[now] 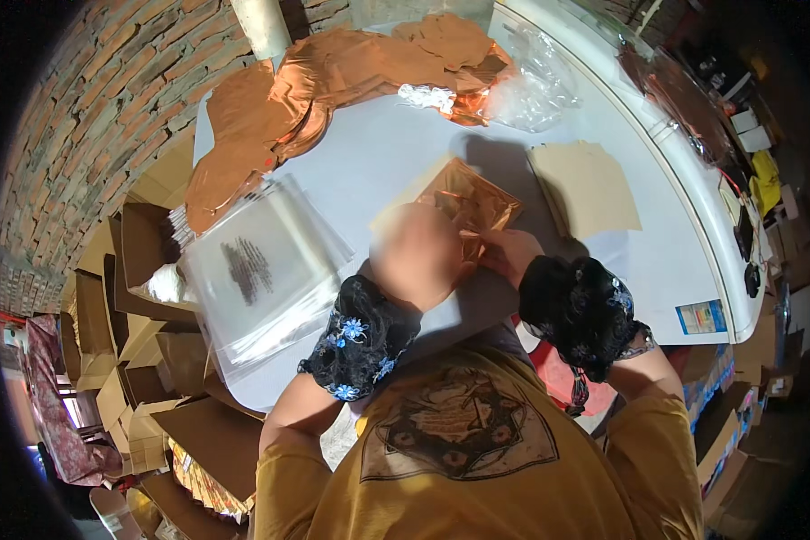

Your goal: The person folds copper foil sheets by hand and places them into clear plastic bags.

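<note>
A shiny copper-coloured foil sheet point(473, 191) lies in front of me on the white table point(378, 135), with a beige edge of paper or card point(412, 191) showing at its left. The fingers of my right hand point(511, 253) are closed on the near right edge of the foil. My left hand point(414, 255) is over the near left part of the foil and beige piece; a blur covers it, so its fingers do not show. Black floral sleeve covers are on both my forearms.
Left on the table is a stack of clear plastic bags point(265, 270). A stack of beige sheets point(587, 187) lies to the right. Along the back are a heap of copper foil point(351, 67) and crumpled clear plastic point(535, 85). Cardboard boxes point(144, 360) crowd the left side by a brick wall.
</note>
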### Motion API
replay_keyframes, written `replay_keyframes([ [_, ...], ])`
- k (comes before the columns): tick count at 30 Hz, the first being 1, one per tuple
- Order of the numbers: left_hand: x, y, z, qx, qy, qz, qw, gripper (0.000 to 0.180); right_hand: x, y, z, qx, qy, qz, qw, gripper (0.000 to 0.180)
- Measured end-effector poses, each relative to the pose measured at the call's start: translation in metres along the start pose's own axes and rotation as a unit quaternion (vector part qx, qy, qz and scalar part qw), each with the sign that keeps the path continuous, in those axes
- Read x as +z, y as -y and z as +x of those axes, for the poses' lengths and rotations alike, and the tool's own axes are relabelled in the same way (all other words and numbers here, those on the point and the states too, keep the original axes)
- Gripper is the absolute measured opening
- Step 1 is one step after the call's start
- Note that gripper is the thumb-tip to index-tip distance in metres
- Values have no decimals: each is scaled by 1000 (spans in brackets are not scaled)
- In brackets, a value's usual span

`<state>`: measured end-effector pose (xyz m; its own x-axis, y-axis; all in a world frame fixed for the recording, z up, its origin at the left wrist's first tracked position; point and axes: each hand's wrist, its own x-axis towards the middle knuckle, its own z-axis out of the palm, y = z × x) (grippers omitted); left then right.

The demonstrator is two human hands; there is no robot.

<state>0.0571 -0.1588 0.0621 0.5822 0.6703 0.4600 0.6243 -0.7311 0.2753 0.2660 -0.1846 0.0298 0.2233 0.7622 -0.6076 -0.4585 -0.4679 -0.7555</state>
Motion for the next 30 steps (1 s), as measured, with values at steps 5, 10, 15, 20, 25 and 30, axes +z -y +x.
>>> replay_keyframes([
  [5,25,-2,-13,25,-14,59,998,65,6,4,-6,11,7,-1,1000,19],
  [10,33,-10,-14,-15,-39,51,998,61,-2,9,-6,19,34,4,999,24],
  [15,39,1,-17,8,-22,41,999,64,-13,5,12,34,50,0,998,27],
  [20,33,-2,-17,10,7,13,1000,68,-15,16,13,48,111,5,993,33],
  [25,38,-1,-18,8,3,16,1000,70,-11,24,5,-2,97,-75,992,33],
  [30,41,0,-17,14,3,11,1000,67,-15,21,6,15,67,-63,996,30],
])
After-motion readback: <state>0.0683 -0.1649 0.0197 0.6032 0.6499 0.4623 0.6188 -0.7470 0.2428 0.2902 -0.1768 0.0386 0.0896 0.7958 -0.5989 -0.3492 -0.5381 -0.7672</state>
